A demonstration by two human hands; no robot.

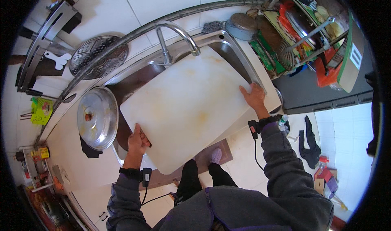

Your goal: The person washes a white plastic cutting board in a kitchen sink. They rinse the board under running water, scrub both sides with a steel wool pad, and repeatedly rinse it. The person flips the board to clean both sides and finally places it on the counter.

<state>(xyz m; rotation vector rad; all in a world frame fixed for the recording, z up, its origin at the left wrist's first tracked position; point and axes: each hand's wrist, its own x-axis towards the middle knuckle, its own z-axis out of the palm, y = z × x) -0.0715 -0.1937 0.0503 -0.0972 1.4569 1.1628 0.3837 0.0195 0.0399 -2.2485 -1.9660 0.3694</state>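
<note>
A large white plastic cutting board point(183, 105) with faint yellow stains lies tilted over the stainless steel sink point(227, 50). My left hand point(137, 142) grips its left edge, with the fingers curled at a slot near that side. At the opposite edge, my right hand point(255, 96) holds on, thumb on top and the other fingers partly hidden. The chrome faucet point(180, 35) arches from behind, its spout end close to the board's far edge. Most of the sink basin is covered by the board.
Left of the sink, a metal pot lid point(97, 118) with a brown knob sits on the counter. A perforated steamer plate point(99, 56) leans on the wall below a knife rack point(42, 47). Behind right stand a grey pot point(241, 26) and a cluttered shelf point(299, 38).
</note>
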